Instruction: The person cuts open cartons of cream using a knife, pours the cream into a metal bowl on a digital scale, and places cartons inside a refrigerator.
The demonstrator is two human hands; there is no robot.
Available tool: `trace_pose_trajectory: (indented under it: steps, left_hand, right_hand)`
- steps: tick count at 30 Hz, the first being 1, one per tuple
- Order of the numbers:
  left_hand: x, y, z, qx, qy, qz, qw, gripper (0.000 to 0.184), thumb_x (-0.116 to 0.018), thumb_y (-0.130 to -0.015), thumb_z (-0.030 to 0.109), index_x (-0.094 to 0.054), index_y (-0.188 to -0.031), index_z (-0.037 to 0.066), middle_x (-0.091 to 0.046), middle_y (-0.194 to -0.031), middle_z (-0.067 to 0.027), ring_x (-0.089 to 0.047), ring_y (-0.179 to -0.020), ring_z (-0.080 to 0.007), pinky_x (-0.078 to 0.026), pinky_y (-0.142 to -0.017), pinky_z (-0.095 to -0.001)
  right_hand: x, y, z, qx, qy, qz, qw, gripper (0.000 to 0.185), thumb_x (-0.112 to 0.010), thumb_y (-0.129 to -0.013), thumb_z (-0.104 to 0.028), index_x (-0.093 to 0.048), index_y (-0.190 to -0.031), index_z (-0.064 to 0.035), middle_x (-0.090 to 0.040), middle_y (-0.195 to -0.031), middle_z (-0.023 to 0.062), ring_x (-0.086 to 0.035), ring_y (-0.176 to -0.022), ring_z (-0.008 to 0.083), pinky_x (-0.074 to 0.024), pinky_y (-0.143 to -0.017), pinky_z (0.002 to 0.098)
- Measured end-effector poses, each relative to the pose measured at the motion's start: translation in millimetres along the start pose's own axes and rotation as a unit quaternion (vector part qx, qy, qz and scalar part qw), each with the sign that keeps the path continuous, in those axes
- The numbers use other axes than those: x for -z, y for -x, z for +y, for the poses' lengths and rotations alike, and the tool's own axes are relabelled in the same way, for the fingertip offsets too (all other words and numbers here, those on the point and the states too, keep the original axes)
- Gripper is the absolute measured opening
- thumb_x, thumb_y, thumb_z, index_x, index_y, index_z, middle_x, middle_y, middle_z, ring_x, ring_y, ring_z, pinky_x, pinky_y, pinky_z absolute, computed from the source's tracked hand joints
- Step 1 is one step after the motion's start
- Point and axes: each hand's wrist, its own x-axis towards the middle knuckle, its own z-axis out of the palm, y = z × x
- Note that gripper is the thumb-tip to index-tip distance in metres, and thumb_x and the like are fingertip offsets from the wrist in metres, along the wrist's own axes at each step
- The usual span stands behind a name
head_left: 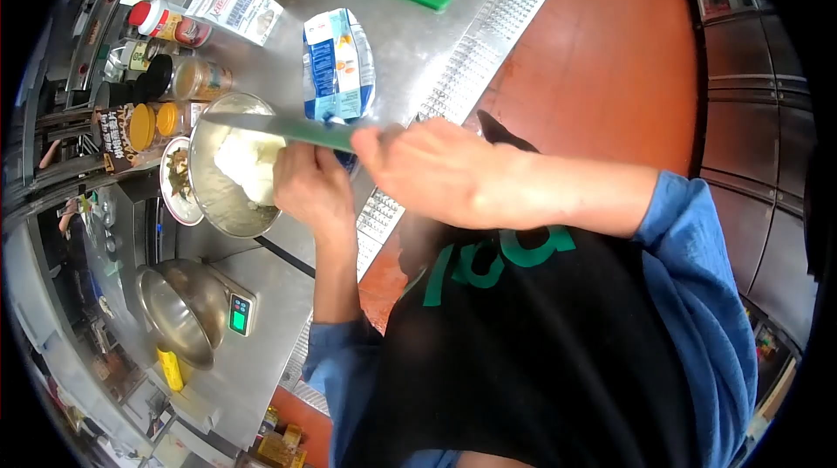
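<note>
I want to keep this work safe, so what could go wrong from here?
The knife in the right hand could slip and cut the left hand, which looks very close to its blade. If the bowl shifts, it might bump the plate beside it.

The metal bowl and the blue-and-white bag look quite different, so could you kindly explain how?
The metal bowl is round and smooth, while the blue-and-white bag is longer and creased. The bowl is open and shows a soft white mass inside, whereas the bag has printed panels. Both are on the steel counter.
</note>
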Motion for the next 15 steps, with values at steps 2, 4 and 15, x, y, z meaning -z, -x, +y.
trace_pose_trajectory:
  steps: [2,4,15]
  left_hand:
    - [0.0,-0.9,-3.6,0.029,-0.005,0.012,0.999,0.007,-0.062,-0.074,0.000,-0.065,-0.079,0.004,-0.059,-0.069,-0.0095,-0.057,-0.066,-0.0299,-0.045,-0.058,-0.0422]
    - [-1.9,-2.6,-4.3,0.013,-0.005,0.014,1.000,0.007,-0.062,-0.074,-0.001,-0.064,-0.078,0.004,-0.059,-0.069,-0.0098,-0.057,-0.066,-0.0300,-0.045,-0.058,-0.0422]
    - [-3.6,-10.5,-2.4,0.012,-0.007,0.001,1.000,0.005,-0.063,-0.075,0.001,-0.064,-0.080,0.003,-0.060,-0.071,-0.0113,-0.058,-0.067,-0.0301,-0.045,-0.059,-0.0415]
  right_hand:
    - [9.7,10.2,-2.9,-0.036,0.012,-0.061,0.997,0.015,-0.050,-0.082,0.003,-0.045,-0.094,0.0112,-0.059,-0.065,0.0211,-0.066,-0.063,0.0334,-0.0519,-0.051,0.0395]
    - [19.9,28.7,-6.5,-0.075,0.077,-0.107,0.988,0.016,-0.050,-0.082,0.002,-0.046,-0.095,0.0115,-0.059,-0.067,0.0216,-0.065,-0.062,0.0340,-0.0516,-0.051,0.0399]
    - [8.8,29.8,7.5,-0.050,0.089,-0.041,0.994,0.026,-0.045,-0.083,0.005,-0.040,-0.107,0.0121,-0.054,-0.061,0.0189,-0.059,-0.053,0.0357,-0.0446,-0.042,0.0433]
